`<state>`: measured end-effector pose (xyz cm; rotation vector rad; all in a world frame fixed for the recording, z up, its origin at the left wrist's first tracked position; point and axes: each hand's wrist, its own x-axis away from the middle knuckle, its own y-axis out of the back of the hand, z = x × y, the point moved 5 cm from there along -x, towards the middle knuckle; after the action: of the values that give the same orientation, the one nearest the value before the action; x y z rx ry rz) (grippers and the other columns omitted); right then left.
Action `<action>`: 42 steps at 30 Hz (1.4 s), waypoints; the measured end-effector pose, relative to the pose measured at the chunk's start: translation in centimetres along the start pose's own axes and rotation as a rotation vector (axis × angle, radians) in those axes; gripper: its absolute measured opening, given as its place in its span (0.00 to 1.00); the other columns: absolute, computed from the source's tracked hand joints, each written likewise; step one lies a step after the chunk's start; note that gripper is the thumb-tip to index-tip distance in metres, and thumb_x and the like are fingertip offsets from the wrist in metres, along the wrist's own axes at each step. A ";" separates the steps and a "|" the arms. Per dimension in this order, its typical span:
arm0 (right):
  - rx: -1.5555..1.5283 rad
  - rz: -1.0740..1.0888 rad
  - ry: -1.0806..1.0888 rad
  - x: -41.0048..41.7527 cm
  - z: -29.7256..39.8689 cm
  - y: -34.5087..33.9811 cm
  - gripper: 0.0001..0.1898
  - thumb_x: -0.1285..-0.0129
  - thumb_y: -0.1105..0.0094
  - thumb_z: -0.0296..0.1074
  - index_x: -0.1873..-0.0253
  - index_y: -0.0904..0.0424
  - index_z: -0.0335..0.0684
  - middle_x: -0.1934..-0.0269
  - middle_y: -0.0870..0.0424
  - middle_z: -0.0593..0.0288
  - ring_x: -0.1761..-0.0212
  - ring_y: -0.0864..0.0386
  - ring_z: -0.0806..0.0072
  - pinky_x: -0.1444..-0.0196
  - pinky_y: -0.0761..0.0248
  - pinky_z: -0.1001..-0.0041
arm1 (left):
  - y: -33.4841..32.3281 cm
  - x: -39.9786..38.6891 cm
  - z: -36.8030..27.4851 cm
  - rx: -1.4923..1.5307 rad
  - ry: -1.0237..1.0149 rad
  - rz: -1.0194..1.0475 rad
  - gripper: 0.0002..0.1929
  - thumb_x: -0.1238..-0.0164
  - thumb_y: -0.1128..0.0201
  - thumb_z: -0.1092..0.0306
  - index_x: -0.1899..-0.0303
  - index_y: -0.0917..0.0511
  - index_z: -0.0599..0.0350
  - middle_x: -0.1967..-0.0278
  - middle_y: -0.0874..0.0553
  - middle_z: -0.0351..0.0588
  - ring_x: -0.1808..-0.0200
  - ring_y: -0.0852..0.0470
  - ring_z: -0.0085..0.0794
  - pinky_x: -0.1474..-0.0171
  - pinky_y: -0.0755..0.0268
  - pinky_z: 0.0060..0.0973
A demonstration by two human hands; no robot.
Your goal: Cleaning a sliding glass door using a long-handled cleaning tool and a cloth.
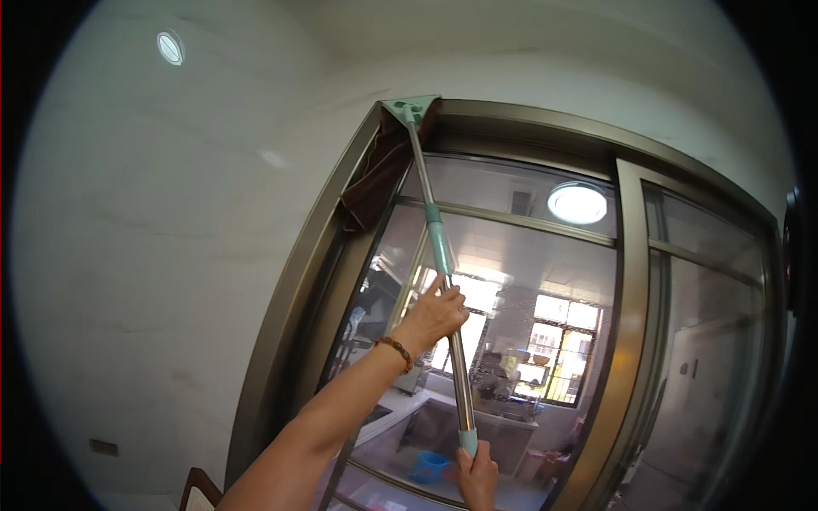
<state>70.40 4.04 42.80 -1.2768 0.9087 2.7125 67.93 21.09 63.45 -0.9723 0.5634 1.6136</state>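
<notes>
My left hand, with a beaded bracelet at its wrist, grips the metal pole of a telescopic flat mop just below its green locking sleeve. Lower down, my right hand is closed around the pole's green end grip. At the top, the triangular green mop head rests against the upper left corner of a metal door frame. A brown cloth lies under the head and hangs down along the frame's left side.
A sliding glass door fills the frame. Through or in the glass appear a round lamp, windows, a counter and a blue bucket. A pale marbled wall stands left, with a brown chair back low beside the frame.
</notes>
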 end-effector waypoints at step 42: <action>0.092 0.374 -0.146 14.2 -10.1 -6.2 0.24 0.36 0.51 0.46 0.43 0.35 0.35 0.62 0.22 0.34 0.59 0.25 0.40 0.61 0.33 0.51 | 4.1 17.4 -10.7 0.264 0.083 -0.050 0.07 0.47 0.41 0.58 0.78 0.29 0.41 0.73 0.27 0.33 0.54 0.25 0.23 0.37 0.50 0.49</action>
<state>69.54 0.87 24.62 -0.9594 1.3563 2.9386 66.37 21.34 42.63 -0.8516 0.7822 1.4177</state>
